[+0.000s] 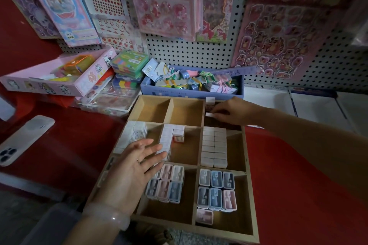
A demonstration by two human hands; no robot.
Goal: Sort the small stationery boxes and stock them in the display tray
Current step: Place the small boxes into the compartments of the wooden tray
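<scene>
My right hand [232, 110] reaches across to the far right compartment of the shallow wooden display tray with plywood dividers [249, 167], its fingertips pinching a small white rectangular stationery box [210, 114] held low over that cell; a second white box [210, 101] stands on end just behind it against the tray's back wall. My left hand [132, 167] hovers flat over the tray's left side, fingers straight and loosely spread, gripping nothing, with a ring on one finger and a pale translucent bangle [111, 217] at the wrist.

In the middle row, I see white boxes packed in a neat double column [214, 146] on the right, a single column [166, 139] in the centre cell, and more partly under my left fingers. The near row holds pastel pink and blue plastic cases [216, 189] standing in rows. The two far left cells show bare wood.

Behind the tray sits a lavender bin of tangled tagged trinkets [192, 83], beside stacked green boxes [129, 63] and a pink cardboard box [57, 75]. A white-cased phone [23, 138] lies face down on the red counter [288, 165]. Sticker sheets hang on the pegboard [199, 53].
</scene>
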